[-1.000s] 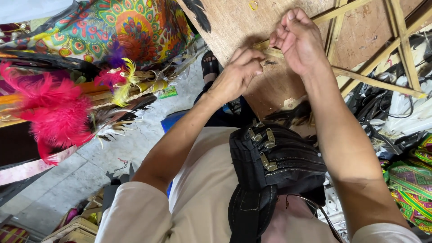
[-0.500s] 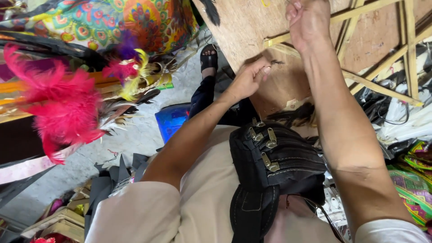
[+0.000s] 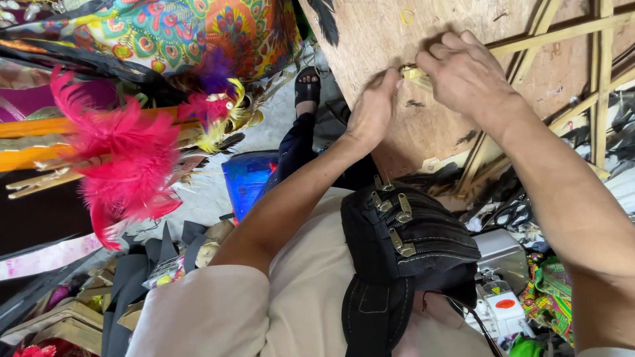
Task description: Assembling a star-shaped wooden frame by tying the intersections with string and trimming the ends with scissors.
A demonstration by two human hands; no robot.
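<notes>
Both hands meet on a thin yellowish strip (image 3: 415,71) lying against a plywood board (image 3: 370,39). The left hand (image 3: 372,109) pinches its end with curled fingers; the right hand (image 3: 466,74) closes over it from above. Wooden slats (image 3: 562,30) cross the board, pink feathers (image 3: 126,165) far left.

Bare-armed person in a pale shirt with a black pouch on the chest

The shirt (image 3: 218,311) is cream-beige with short sleeves that end above the elbow, leaving both forearms bare down to the left hand (image 3: 372,109) and right hand (image 3: 466,76), which wear no gloves, rings or watch. A black denim pouch bag (image 3: 403,241) with pale stitching and several brass zip pulls hangs in front. Dark trousers (image 3: 297,149) and a black open-toed sandal (image 3: 306,86) show below.
</notes>
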